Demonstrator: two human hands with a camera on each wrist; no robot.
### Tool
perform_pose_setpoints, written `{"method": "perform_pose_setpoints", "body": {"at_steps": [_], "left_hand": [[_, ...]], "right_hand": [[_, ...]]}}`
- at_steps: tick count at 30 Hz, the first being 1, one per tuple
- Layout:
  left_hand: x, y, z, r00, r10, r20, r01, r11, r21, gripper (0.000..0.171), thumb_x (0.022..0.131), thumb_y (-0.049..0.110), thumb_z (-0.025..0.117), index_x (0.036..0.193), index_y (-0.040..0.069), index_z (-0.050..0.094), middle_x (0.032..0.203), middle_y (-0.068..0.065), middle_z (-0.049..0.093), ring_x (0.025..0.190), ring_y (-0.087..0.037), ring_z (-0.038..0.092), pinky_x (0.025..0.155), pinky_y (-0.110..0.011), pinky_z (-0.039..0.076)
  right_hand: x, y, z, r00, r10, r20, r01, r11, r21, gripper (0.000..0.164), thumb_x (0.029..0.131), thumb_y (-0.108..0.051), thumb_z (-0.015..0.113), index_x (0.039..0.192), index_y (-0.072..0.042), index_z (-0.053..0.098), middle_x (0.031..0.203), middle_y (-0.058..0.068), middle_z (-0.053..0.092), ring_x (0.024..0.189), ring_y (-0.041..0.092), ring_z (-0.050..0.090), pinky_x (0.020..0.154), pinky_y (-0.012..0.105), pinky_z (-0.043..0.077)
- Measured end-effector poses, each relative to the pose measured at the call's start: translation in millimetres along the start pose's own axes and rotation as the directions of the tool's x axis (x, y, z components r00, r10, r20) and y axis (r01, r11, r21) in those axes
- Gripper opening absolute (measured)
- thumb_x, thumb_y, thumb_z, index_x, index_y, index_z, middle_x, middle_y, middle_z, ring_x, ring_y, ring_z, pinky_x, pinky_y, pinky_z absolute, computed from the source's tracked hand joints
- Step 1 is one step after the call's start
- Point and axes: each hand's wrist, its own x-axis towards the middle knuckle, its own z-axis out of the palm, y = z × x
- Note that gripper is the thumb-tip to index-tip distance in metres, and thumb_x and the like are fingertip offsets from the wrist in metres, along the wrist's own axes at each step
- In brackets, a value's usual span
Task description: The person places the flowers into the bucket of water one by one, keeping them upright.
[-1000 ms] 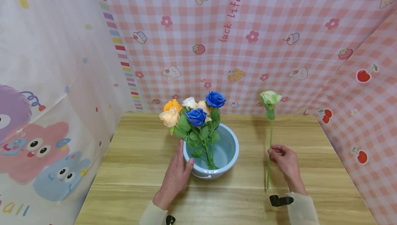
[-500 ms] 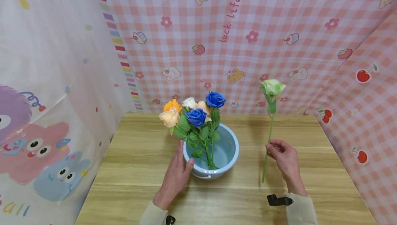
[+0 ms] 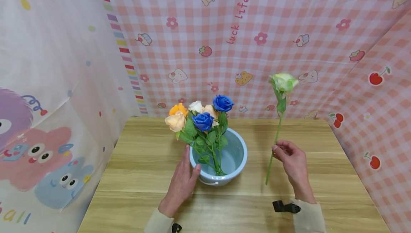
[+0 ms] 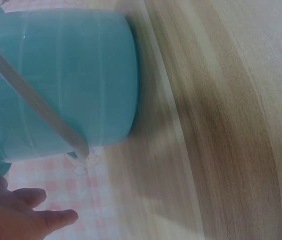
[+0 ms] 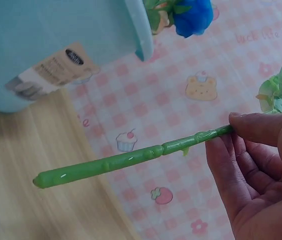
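A pale green-white rose (image 3: 284,82) stands raised on a long green stem (image 3: 273,158), to the right of the bucket. My right hand (image 3: 293,161) pinches that stem between thumb and fingertips; its cut end points down and left. In the right wrist view the lower stem (image 5: 101,165) sticks out past the fingers. A light blue bucket (image 3: 237,171) holds several roses, among them a blue rose (image 3: 203,121), a white rose (image 3: 196,106) and an orange rose (image 3: 178,109). My left hand (image 3: 181,183) rests against the bucket's left side, its fingers fairly straight and thumb at the rim.
The wooden table (image 3: 147,161) carries the bucket, whose white handle (image 4: 36,102) hangs down its side. A pink checked cloth (image 3: 224,61) rises behind the table. On the left hangs a white cartoon-printed cloth (image 3: 64,83).
My right hand has lifted the green-white rose and drawn it slightly left, its lower end swinging toward the bucket. The left hand and bucket have not moved.
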Motion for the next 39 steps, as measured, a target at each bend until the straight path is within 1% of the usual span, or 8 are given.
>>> {"method": "perform_pose_setpoints", "body": {"at_steps": [10, 14, 21, 25, 29, 39], "left_hand": [[-0.6, 0.1, -0.1, 1.000, -0.003, 0.002, 0.003, 1.000, -0.004, 0.073, 0.110, 0.037, 0.044, 0.165, -0.001, 0.012, 0.169, -0.025, 0.019, 0.151, -0.043, 0.029, 0.119, -0.060, 0.031], [-0.8, 1.0, -0.4, 1.000, -0.014, 0.009, 0.014, 1.000, -0.004, 0.074, 0.110, 0.035, 0.045, 0.165, 0.000, 0.011, 0.170, -0.023, 0.018, 0.152, -0.041, 0.028, 0.120, -0.058, 0.029], [-0.9, 1.6, -0.5, 1.000, -0.020, 0.012, 0.020, 1.000, -0.005, 0.074, 0.110, 0.035, 0.045, 0.165, 0.001, 0.010, 0.170, -0.022, 0.017, 0.152, -0.041, 0.028, 0.121, -0.057, 0.029], [-1.0, 1.9, -0.9, 1.000, -0.023, 0.015, 0.023, 1.000, -0.007, 0.074, 0.110, 0.037, 0.044, 0.165, 0.001, 0.010, 0.170, -0.022, 0.017, 0.152, -0.040, 0.028, 0.120, -0.057, 0.029], [-0.9, 2.2, -1.2, 0.999, -0.029, 0.020, 0.029, 1.000, -0.009, 0.074, 0.110, 0.037, 0.043, 0.165, 0.002, 0.009, 0.170, -0.022, 0.017, 0.153, -0.040, 0.027, 0.121, -0.057, 0.029], [-0.6, 1.6, -0.9, 1.000, -0.022, 0.017, 0.023, 1.000, -0.014, 0.074, 0.111, 0.038, 0.043, 0.165, 0.002, 0.009, 0.170, -0.023, 0.017, 0.152, -0.041, 0.027, 0.121, -0.058, 0.029]], "right_hand": [[-4.5, -12.6, 10.6, 0.999, -0.036, -0.012, 0.036, 0.999, 0.005, 0.028, 0.096, 0.001, 0.070, 0.119, 0.014, 0.061, 0.091, -0.003, 0.069, 0.084, 0.009, 0.072, 0.076, 0.023, 0.061], [-6.9, -19.0, 14.4, 0.999, -0.052, -0.006, 0.052, 0.999, 0.000, 0.028, 0.096, -0.001, 0.071, 0.118, 0.013, 0.062, 0.093, -0.003, 0.069, 0.085, 0.011, 0.072, 0.077, 0.024, 0.061], [-12.4, -30.6, 20.5, 0.996, -0.084, 0.008, 0.084, 0.996, -0.028, 0.029, 0.097, -0.007, 0.073, 0.118, 0.010, 0.064, 0.102, 0.008, 0.071, 0.087, 0.010, 0.071, 0.079, 0.024, 0.061], [-14.3, -36.3, 23.9, 0.995, -0.103, 0.012, 0.103, 0.994, -0.030, 0.029, 0.097, -0.008, 0.073, 0.118, 0.010, 0.064, 0.101, 0.006, 0.070, 0.087, 0.009, 0.071, 0.079, 0.024, 0.061], [-15.5, -41.8, 28.1, 0.993, -0.120, 0.009, 0.120, 0.993, -0.010, 0.029, 0.096, -0.008, 0.074, 0.117, 0.010, 0.065, 0.099, 0.005, 0.069, 0.087, 0.010, 0.070, 0.079, 0.025, 0.061], [-19.1, -57.7, 41.2, 0.991, -0.136, 0.006, 0.136, 0.991, -0.008, 0.027, 0.096, -0.007, 0.073, 0.117, 0.008, 0.066, 0.099, 0.003, 0.069, 0.088, 0.011, 0.070, 0.080, 0.026, 0.061]]}}
